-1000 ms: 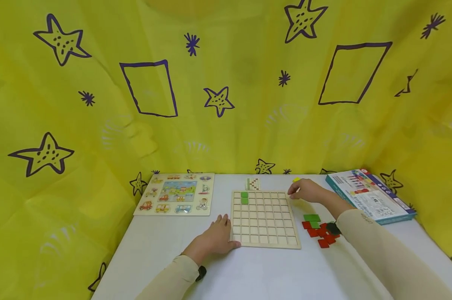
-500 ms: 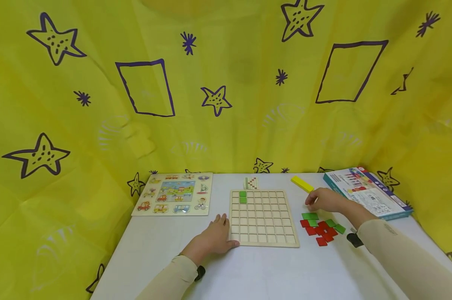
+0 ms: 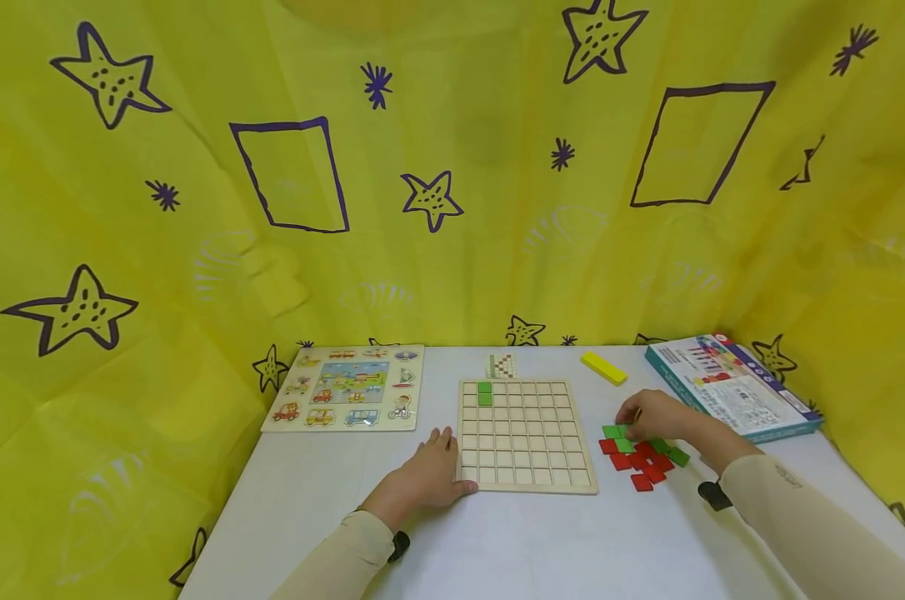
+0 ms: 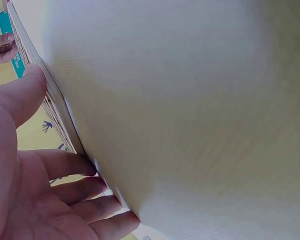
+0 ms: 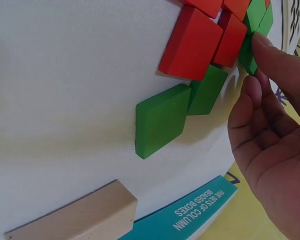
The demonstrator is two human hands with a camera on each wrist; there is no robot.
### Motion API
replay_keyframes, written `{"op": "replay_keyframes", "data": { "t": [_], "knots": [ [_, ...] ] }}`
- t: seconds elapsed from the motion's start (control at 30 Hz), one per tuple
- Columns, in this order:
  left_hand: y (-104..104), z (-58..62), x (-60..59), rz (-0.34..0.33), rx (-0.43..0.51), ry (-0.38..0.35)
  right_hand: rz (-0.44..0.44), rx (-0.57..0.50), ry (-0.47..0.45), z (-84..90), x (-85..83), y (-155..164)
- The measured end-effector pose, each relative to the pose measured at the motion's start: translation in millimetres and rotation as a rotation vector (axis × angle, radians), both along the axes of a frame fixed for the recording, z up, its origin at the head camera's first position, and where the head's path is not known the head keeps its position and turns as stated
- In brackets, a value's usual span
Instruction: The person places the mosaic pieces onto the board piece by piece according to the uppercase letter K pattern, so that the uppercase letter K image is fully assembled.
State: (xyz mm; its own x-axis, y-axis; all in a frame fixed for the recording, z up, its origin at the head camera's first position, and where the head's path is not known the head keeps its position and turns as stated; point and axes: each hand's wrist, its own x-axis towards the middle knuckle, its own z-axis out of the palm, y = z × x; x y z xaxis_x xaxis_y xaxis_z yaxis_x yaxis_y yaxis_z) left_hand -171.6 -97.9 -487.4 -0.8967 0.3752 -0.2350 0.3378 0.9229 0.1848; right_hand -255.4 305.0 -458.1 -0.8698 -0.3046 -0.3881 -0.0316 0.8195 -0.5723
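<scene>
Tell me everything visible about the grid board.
The grid board is square, pale and wood-looking, with a raised rim and thin dividers making rows of square cells. Two green tiles fill the second column's far two cells. It lies flat on the white table; the left hand touches its left side, thumb at the near-left corner.

Teal box (image 5: 190, 207) edge: "FIVE SETS OF COLUMN BEADED BOXES"; lettering on right sleeve (image 3: 805, 517) illegible

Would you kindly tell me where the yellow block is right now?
In the head view, the yellow block lies to the right, between the grid board and the teal-edged box, just beyond the right hand.
</scene>
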Motion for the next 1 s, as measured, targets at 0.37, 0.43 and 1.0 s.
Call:
{"op": "replay_keyframes", "data": {
  "t": [0.37, 0.43, 1.0],
  "knots": [
    [0.1, 0.0, 0.6, 0.01, -0.014, -0.014, 0.019, -0.006, 0.02, 0.1, -0.7, -0.1],
    [0.3, 0.3, 0.3, 0.01, -0.016, -0.014, 0.028, -0.013, 0.031, 0.0, -1.9, 1.1],
    [-0.6, 0.7, 0.4, 0.002, -0.021, 0.0, 0.113, -0.05, 0.154, 20.3, -26.4, -20.3]
  ]
}}
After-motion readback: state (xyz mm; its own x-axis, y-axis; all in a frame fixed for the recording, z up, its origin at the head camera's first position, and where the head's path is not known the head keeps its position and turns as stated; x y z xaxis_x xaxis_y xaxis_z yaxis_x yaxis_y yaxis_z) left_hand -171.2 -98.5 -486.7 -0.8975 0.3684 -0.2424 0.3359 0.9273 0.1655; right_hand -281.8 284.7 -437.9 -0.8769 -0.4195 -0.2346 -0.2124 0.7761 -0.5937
